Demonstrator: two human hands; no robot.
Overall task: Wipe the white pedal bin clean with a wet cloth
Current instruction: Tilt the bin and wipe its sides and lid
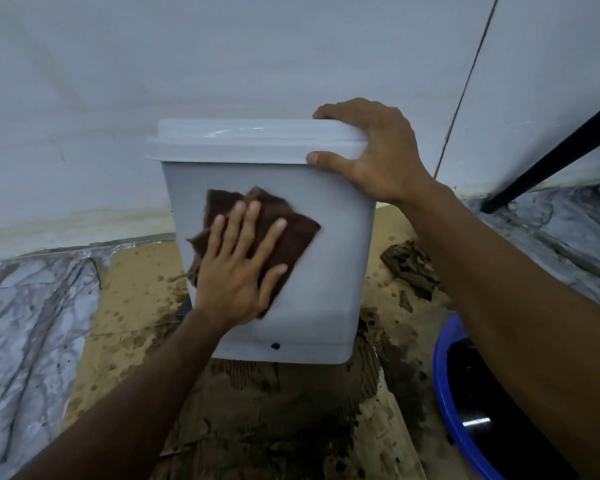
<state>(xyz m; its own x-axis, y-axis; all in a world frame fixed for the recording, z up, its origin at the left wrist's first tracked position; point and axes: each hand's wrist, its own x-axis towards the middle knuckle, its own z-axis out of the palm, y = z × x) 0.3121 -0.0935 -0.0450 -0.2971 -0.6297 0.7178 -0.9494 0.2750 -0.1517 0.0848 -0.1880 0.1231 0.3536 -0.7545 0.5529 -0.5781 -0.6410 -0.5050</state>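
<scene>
The white pedal bin (329, 271) stands on wet cardboard in front of a pale wall, its lid closed. A dark brown cloth (288, 233) lies flat against the bin's front face. My left hand (238, 268) presses on the cloth with straight, spread fingers. My right hand (371, 150) grips the lid's right corner, fingers curled over the top and thumb on the rim's front. A small dark spot sits near the bin's bottom edge.
Soaked, stained cardboard (136, 292) covers the marble floor (25, 323) under the bin. A blue basin (465, 420) of dark water sits at the lower right. A crumpled brown scrap (409, 265) lies right of the bin. A black bar (551, 157) slants at the right.
</scene>
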